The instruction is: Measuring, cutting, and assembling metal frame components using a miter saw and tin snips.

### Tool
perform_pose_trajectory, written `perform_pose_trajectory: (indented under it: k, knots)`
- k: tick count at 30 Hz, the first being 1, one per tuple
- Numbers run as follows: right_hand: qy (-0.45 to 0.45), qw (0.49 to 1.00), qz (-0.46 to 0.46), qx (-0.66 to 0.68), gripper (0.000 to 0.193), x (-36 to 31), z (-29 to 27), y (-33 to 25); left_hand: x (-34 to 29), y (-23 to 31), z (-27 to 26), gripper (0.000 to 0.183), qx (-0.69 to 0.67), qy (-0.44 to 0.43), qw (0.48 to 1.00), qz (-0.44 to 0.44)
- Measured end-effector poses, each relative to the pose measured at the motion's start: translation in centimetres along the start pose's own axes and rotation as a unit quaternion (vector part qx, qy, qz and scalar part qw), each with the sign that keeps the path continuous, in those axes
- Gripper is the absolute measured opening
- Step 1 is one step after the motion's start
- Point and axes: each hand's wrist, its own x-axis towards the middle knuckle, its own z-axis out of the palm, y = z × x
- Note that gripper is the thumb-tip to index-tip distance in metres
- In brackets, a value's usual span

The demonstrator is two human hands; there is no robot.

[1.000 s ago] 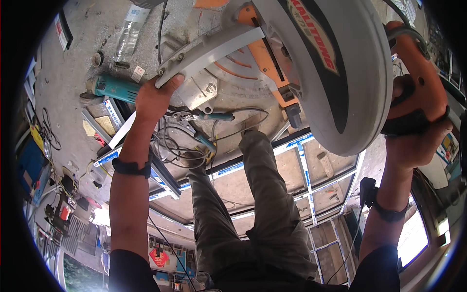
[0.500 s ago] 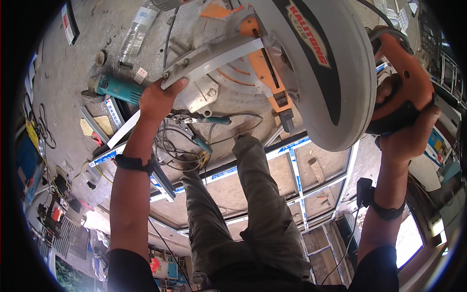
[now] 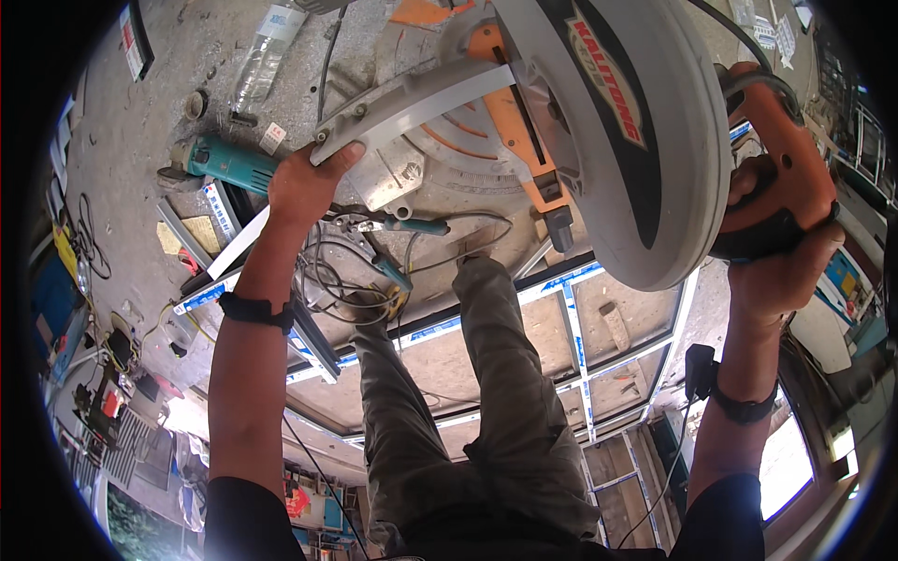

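My right hand [image 3: 784, 269] is closed round the orange and black handle [image 3: 793, 150] of a miter saw. The saw's big grey blade guard [image 3: 687, 178] hides the blade. At the left end of the saw's fence [image 3: 398, 93], my left hand [image 3: 304, 187] is closed on a pale metal bar [image 3: 426, 114], with the thumb on its near side. This bar runs along the fence to the orange slotted plate [image 3: 527, 140]. A white length [image 3: 245, 245] shows beyond my left wrist; I cannot tell whether it is the same bar.
A teal angle grinder [image 3: 229, 166] and a plastic bottle [image 3: 267, 61] lie left of the saw. Tangled cables and pliers [image 3: 412, 226] lie by my feet. A metal frame with blue-and-white film [image 3: 580, 346] lies behind and beside my legs.
The view has shifted slightly, so the saw sits a little farther right and lower in it. Both hands keep their hold; no other clear movement shows.
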Motion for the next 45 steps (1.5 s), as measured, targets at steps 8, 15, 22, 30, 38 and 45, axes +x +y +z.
perform_pose_trajectory:
  k: [8, 15, 22, 30, 38, 45]
  knots:
    - [-0.001, 1.000, -0.001, 0.018, 0.092, -0.2, -0.1, 0.6, -0.1, 0.2, 0.0, 0.066, 0.007, 0.004, 1.000, -0.006]
    - [0.003, 1.000, 0.009, 0.023, 0.096, -0.6, -0.3, 1.1, -0.2, 0.0, 0.0, 0.067, 0.002, 0.015, 1.000, 0.012]
    - [0.012, 1.000, 0.002, 0.023, 0.098, -0.8, -0.6, 1.8, -0.1, 0.0, 0.0, 0.068, 0.002, 0.008, 1.000, 0.007]
    - [0.026, 0.999, -0.007, 0.030, 0.100, -1.2, -1.1, 3.0, -0.2, 0.1, 0.0, 0.067, -0.002, 0.017, 1.000, 0.007]
    - [0.052, 0.999, -0.008, 0.008, 0.102, -1.9, -1.4, 4.7, 0.0, 0.2, -0.2, 0.067, 0.006, -0.014, 1.000, -0.020]
    - [0.010, 0.999, -0.046, -0.013, 0.095, -2.2, -1.9, 6.0, -0.1, 0.5, -0.3, 0.069, 0.005, -0.016, 1.000, -0.015]
